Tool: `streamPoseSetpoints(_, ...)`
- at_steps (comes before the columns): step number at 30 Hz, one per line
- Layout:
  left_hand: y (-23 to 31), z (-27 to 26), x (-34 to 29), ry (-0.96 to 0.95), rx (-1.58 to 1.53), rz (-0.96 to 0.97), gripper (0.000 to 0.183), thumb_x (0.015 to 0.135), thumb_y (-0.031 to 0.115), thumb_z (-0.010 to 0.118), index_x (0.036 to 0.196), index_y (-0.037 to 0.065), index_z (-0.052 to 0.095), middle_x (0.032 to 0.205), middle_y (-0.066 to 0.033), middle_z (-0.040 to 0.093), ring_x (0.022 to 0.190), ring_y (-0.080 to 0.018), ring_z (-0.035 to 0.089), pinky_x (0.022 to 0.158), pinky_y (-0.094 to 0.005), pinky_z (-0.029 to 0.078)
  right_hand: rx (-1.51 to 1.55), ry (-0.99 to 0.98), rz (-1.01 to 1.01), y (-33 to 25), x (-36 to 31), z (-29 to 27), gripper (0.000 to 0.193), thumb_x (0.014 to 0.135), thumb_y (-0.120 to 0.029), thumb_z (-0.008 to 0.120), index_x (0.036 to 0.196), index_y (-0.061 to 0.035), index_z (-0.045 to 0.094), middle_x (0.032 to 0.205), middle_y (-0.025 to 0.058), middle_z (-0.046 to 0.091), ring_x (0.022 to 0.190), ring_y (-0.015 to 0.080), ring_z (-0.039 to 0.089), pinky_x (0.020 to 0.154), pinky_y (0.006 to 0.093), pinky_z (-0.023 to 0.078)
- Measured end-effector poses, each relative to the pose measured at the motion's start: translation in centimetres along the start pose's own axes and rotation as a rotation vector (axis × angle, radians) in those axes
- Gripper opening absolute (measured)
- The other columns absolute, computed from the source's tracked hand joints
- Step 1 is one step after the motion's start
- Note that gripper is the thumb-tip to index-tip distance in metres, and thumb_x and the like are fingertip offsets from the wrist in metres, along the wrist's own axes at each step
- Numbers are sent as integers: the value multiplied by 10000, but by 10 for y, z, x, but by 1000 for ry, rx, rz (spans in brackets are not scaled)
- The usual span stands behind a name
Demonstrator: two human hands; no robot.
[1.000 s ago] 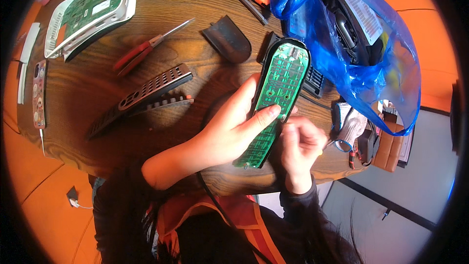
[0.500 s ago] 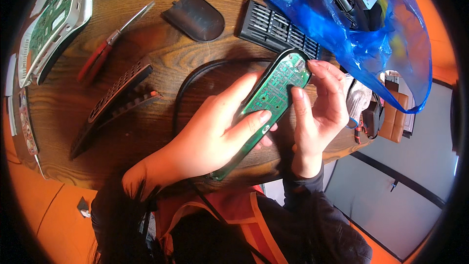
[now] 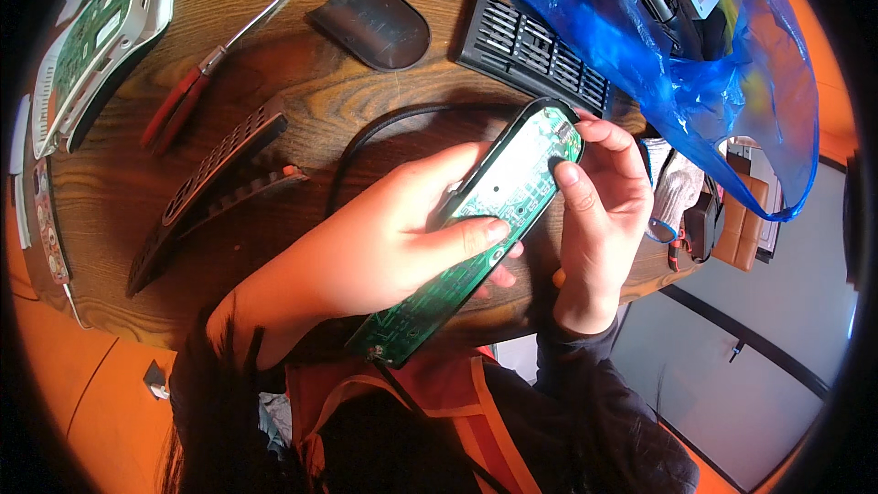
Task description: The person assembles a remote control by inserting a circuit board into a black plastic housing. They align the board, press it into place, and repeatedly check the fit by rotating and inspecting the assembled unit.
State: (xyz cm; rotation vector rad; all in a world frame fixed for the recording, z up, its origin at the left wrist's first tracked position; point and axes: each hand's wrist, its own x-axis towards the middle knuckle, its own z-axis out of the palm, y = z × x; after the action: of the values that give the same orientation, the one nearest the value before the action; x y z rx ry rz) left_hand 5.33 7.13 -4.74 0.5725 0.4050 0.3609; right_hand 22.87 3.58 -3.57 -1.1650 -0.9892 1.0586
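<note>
Over the surface's [image 3: 402,94] near edge, a circuit board [image 3: 509,185] is pinched by the left hand [image 3: 416,222], the right hand's [image 3: 606,206] grip unclear.

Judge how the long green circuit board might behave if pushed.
The long green circuit board is probably stiff: its lower end projects straight beyond the left hand without sagging. Exposed circuitry suggests fragility; its slim shape hints at lightness.

Above the table [image 3: 302,73], the circuit board [image 3: 517,178] lies between the left hand [image 3: 412,220] and the right hand [image 3: 604,201], with the faceplate [image 3: 219,165] to its left. Behind, from left to right, come the cover [image 3: 380,23], the screwdriver-bit case [image 3: 530,50] and the plastic bag [image 3: 741,119]. The glove [image 3: 677,185] lies just right of the right hand.
</note>
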Motion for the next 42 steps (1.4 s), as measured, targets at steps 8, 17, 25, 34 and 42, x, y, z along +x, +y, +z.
streamPoseSetpoints(8, -4, 3, 4, 2, 45, 18, 379, 861, 49, 476, 1211, -6, 341, 941, -116, 574, 839, -196, 601, 735, -291, 499, -4, 18, 107, 0, -4, 8, 453, 758, 53, 590, 1168, 22, 402, 927, 89, 605, 834, 108, 569, 753, 215, 452)
streamPoseSetpoints(17, 0, 6, 1, -68, -8, -234, 249, 918, 200, 394, 1057, -4, 424, 830, -145, 596, 743, -191, 609, 660, -284, 501, -110, 180, -23, -4, 1, 2, 413, 764, 62, 579, 1150, 27, 438, 875, 83, 622, 787, 94, 579, 707, 193, 453)
streamPoseSetpoints(25, -5, 2, 4, -4, 106, -123, 224, 915, 219, 404, 1000, 16, 446, 772, -109, 598, 633, -151, 594, 563, -240, 480, -67, 76, 32, -3, 0, 8, 563, 747, 60, 603, 1227, -25, 321, 944, 76, 577, 809, 121, 579, 731, 225, 471)
streamPoseSetpoints(34, -3, 4, 3, -13, 121, -137, 203, 911, 206, 413, 979, 19, 452, 761, -96, 599, 627, -138, 589, 562, -235, 478, -118, 64, 4, -6, 0, 6, 514, 730, 70, 618, 1161, -31, 357, 929, 74, 558, 820, 123, 571, 721, 230, 476)
streamPoseSetpoints(42, -5, 4, 3, 16, 127, -84, 201, 915, 192, 402, 999, 15, 447, 770, -96, 594, 633, -133, 582, 577, -234, 473, -248, 19, -92, -2, 1, 5, 605, 744, 59, 589, 1264, -9, 287, 978, 88, 551, 870, 140, 562, 708, 230, 482)
